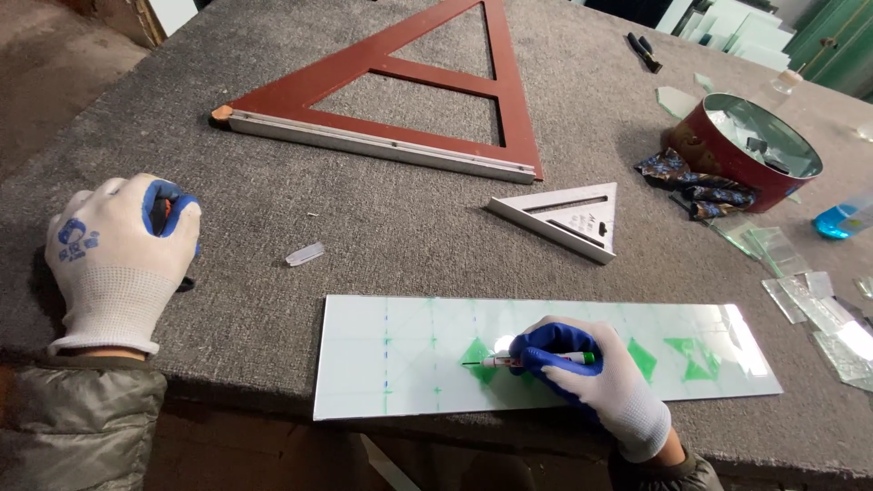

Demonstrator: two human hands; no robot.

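Observation:
A long white glass strip (409,364) with dashed lines and green diamond shapes lies at the near edge of the grey felt table. My right hand (596,382), in a white and blue glove, rests on the strip and grips a green marker (546,359) whose tip touches a green diamond. My left hand (118,245), gloved the same way, sits on the felt at the far left, fingers curled around a small dark object that is mostly hidden.
A large red triangular square (382,100) lies at the back, a small grey triangular square (568,218) below it. A red round tin (750,150) with glass scraps stands at right, beside dark wrappers, glass offcuts (809,295) and a blue bottle (841,220). A small clear shard (305,254) lies mid-table.

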